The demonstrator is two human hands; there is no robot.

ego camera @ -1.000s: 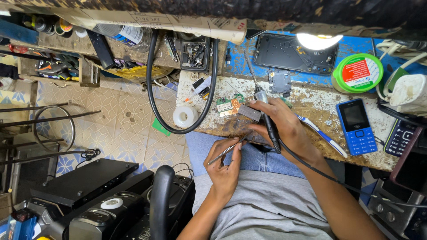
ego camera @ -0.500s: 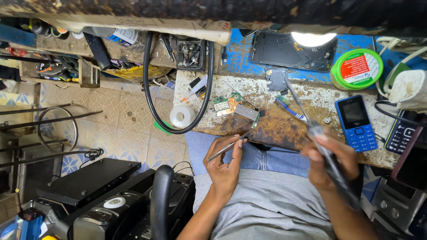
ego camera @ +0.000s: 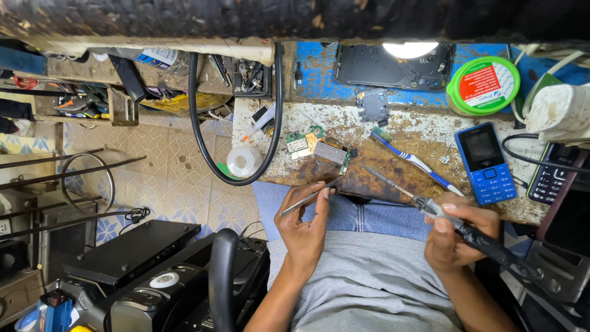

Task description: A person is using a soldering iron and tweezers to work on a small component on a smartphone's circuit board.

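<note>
Holding the soldering iron (ego camera: 430,206) closed in my right hand (ego camera: 458,237), I have its thin tip aimed up and to the left, toward the small circuit board (ego camera: 332,154) lying flat on the worn workbench (ego camera: 393,123). My left hand (ego camera: 304,224) pinches the tweezers (ego camera: 310,197) between thumb and fingers; their long axis also slants up toward that board, the point close beside its lower corner. The left hand is the nearer of the two; the iron's tip hangs apart from the board, off to its right. A toothbrush (ego camera: 412,160) lies beyond the iron, and a blue phone (ego camera: 485,163) sits further right.
</note>
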